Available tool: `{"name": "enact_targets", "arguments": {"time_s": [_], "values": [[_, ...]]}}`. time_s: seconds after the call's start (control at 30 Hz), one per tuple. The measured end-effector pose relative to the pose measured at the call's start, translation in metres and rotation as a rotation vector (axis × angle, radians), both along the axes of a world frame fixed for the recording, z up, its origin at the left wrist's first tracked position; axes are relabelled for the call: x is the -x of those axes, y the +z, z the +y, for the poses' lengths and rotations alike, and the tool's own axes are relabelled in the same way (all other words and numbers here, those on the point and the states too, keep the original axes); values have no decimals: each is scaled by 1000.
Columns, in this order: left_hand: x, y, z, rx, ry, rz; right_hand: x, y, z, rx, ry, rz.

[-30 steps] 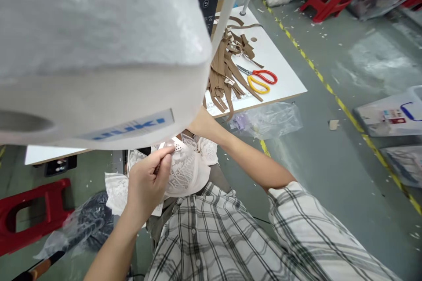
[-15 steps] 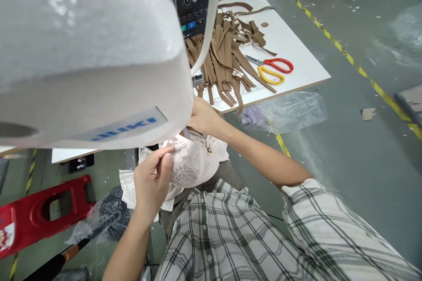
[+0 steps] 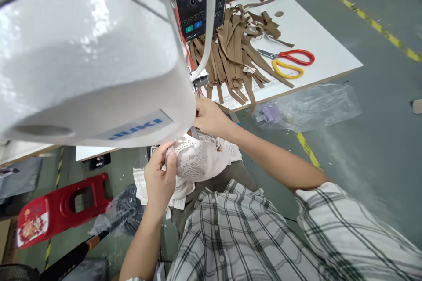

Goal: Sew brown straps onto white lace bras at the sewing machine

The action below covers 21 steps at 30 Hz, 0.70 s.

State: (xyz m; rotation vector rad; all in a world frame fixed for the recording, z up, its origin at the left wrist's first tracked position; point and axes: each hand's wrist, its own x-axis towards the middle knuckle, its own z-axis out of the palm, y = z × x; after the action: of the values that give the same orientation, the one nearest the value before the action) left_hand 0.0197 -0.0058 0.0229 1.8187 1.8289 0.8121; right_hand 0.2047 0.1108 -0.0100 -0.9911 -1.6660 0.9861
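Observation:
A white lace bra (image 3: pixel 194 160) lies over my lap, its upper edge running under the head of a white sewing machine (image 3: pixel 99 74). My left hand (image 3: pixel 161 175) pinches the cup's edge between thumb and fingers, close to the machine's lower rim. At the other side of the cup, my right hand (image 3: pixel 211 116) is by the needle area. Its fingertips are hidden behind the machine head, so what they grip does not show. A metal part of the machine (image 3: pixel 194 132) stands between the two hands, over the lace.
Brown fabric strips (image 3: pixel 231 52) and scissors with red and yellow handles (image 3: pixel 290 62) lie on the white table (image 3: pixel 329 52). A control panel (image 3: pixel 201 4) stands behind the machine. Below are a clear plastic bag (image 3: pixel 313 105) and a red stool (image 3: pixel 62 210).
The camera view has shifted, so most things appear farther right. My left hand stays pinched on the bra's edge, and my right hand stays near the needle area.

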Motion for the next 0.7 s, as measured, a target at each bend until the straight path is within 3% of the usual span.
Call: {"name": "enact_targets", "arguments": {"time_s": [0.3,0.43,0.5,0.6,0.7], "values": [[-5,-6,-11,-16,-118,103,-8,1,-5,-13,50,-29],[-18,-9,-15,-378,-61,347,-11,0,-6,-9,57,-76],[-29,-12,-17,-463,-90,417,-9,-2,-6,-18,42,-102],[-44,-14,-20,-415,-183,483,-5,-3,-4,-36,30,-150],[-48,-16,-22,-374,-185,534,-3,-2,-4,-44,16,-170]]}}
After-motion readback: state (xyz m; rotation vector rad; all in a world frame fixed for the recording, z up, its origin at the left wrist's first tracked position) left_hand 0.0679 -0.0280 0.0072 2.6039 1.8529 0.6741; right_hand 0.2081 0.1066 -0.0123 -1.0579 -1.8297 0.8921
